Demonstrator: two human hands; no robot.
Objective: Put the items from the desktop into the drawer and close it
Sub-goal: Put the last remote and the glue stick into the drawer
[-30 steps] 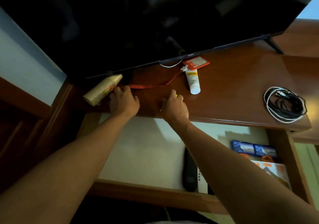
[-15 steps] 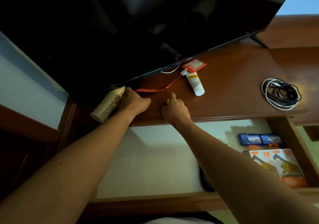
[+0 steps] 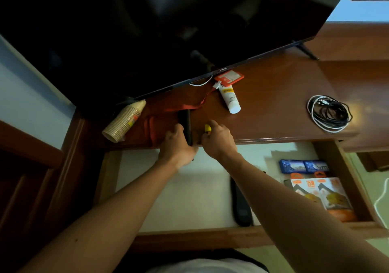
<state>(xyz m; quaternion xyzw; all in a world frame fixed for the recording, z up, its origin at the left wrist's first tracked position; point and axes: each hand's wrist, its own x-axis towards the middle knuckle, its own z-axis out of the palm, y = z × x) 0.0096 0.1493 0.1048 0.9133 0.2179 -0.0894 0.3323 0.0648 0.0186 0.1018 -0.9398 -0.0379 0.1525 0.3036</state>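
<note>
Dim room, glossy brown wooden tabletop (image 3: 273, 96) under a big dark TV screen (image 3: 168, 31), open drawer (image 3: 189, 237) pulled out below the front edge.

Head view: left hand (image 3: 176, 146) at the tabletop edge, fingers curled round a slim black bar-shaped item (image 3: 186, 125), looks like a remote or comb, cannot say which. Right hand (image 3: 219, 142) just beside it, closed on a small yellow object (image 3: 208, 128), mostly covered by the fingers. Still on the tabletop: stack of paper cups (image 3: 124, 121) lying on its side at left, red lanyard (image 3: 189, 107) running to an orange card holder (image 3: 230, 77), white tube (image 3: 229, 99) near it, coiled cables (image 3: 328, 114) well apart at right. Drawer already holds a black remote (image 3: 241, 205), blue packs (image 3: 303, 166) and orange boxes (image 3: 324, 197).

Handling guess: black item stiff and light, grip along its middle. Cups light, crushable, may slide apart, take the whole stack. Lanyard and cables floppy, scoop them bunched. Tube smooth, pinch mid-body.

Hard to read: red patch under the left hand, cloth or lanyard loop, unclear. Yellow object's shape hidden. Drawer's left side is in shadow.
</note>
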